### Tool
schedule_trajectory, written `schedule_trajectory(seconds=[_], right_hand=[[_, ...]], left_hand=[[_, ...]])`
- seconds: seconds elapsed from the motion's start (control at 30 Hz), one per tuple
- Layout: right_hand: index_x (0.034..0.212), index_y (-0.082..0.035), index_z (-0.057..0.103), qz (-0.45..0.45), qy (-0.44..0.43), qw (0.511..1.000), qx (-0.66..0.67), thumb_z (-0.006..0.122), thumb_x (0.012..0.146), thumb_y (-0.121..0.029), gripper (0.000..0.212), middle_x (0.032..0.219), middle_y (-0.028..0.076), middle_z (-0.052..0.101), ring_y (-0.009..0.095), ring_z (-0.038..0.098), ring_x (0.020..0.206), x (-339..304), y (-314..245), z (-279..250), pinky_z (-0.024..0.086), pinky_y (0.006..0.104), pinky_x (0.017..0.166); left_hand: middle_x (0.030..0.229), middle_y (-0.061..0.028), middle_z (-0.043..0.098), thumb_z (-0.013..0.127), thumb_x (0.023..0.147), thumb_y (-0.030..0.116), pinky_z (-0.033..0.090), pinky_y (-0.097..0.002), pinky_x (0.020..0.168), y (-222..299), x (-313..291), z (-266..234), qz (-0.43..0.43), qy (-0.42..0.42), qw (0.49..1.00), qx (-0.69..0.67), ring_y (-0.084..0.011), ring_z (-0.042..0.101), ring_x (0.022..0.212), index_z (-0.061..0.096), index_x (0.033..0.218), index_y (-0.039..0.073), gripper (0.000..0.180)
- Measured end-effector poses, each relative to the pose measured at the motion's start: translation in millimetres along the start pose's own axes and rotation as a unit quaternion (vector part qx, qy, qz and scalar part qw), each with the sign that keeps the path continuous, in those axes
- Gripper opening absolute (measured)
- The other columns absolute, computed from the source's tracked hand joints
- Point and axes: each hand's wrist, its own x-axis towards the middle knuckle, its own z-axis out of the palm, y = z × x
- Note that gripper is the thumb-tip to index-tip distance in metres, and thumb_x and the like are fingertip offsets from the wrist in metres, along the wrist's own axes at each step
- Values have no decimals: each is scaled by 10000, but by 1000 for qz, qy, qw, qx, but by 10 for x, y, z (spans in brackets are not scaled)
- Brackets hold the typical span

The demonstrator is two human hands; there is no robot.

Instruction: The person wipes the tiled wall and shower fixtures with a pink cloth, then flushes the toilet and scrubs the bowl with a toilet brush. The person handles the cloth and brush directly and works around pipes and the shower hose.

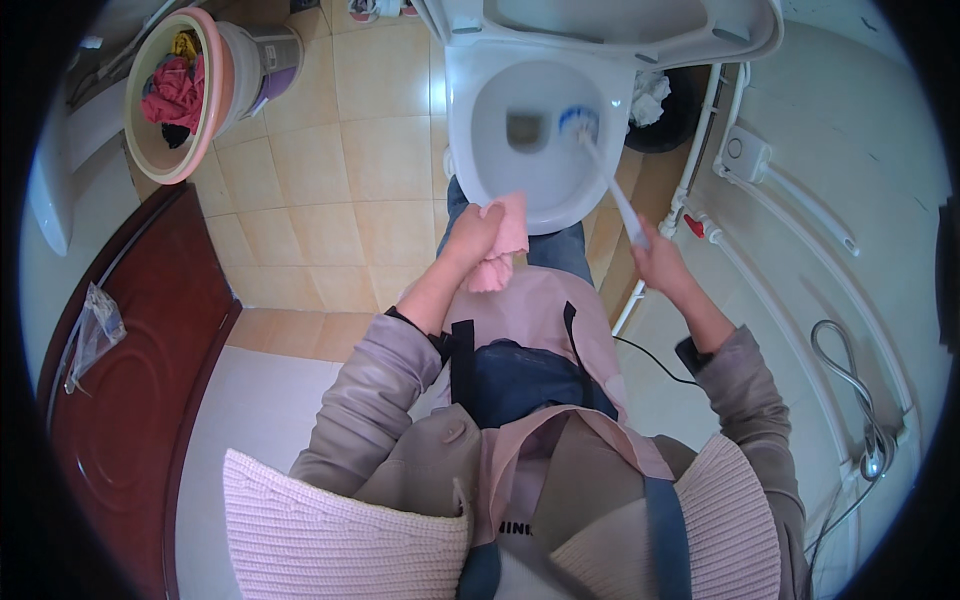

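In front of me stands a white toilet (480, 170) with its seat and lid (640, 22) raised. My right hand (660, 258) grips the white handle of a toilet brush (620, 198). The brush's blue and white bristle head is inside the bowl, against its right side, and looks blurred. A pink cloth (512, 228) hangs folded from my left hand (474, 238), which is closed on it just short of the bowl's front rim. Dark water lies at the bottom of the bowl.
At far left, a pink-rimmed basin (214, 100) holds crumpled clothes. A black bin (672, 128) with white paper stands right of the toilet. White pipes (690, 170) and a shower hose (850, 390) run along the right wall. A dark red door (130, 440) is at left.
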Motion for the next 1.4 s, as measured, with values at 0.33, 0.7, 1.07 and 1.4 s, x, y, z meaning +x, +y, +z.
schedule_trajectory(seconds=[0.33, 0.7, 1.07, 1.4], right_hand=[[1370, 3, 379, -140, -78, 982, 98, 552, 835, -138, 580, 932, 299, 626, 426, 632, 844, 1, -345, 986, 503, 449, 768], [1374, 1, 382, -29, -74, 975, 206, 530, 863, -171, 559, 796, 283, 631, 427, 636, 755, 454, -466, 127, 517, 443, 699], [1383, -18, 367, -42, -170, 972, -154, 542, 864, -161, 566, 881, 249, 649, 391, 651, 799, -228, 484, 21, 517, 458, 731], [1193, -10, 508, 65, -79, 951, 293, 495, 902, -144, 321, 614, 67, 517, 130, 469, 431, -164, -199, -598, 386, 292, 376]], left_hand=[[932, -225, 640, 486, 898, 462, 491, -351, 762, -154, 49, -12, 17, 17, 999, 35, -271, 632, 835, 550, 1050, -117, 602], [1013, -304, 615, 493, 878, 457, 465, -379, 839, -1, -24, -12, -3, 24, 1000, -14, -352, 618, 962, 547, 1042, -158, 639], [964, -222, 638, 467, 898, 472, 492, -349, 761, 19, -17, 16, 11, 5, 999, 49, -258, 632, 839, 531, 1090, -127, 632], [974, -221, 636, 489, 891, 451, 499, -351, 760, 157, -191, -16, 38, -2, 999, 34, -253, 631, 848, 511, 1130, -140, 638]])
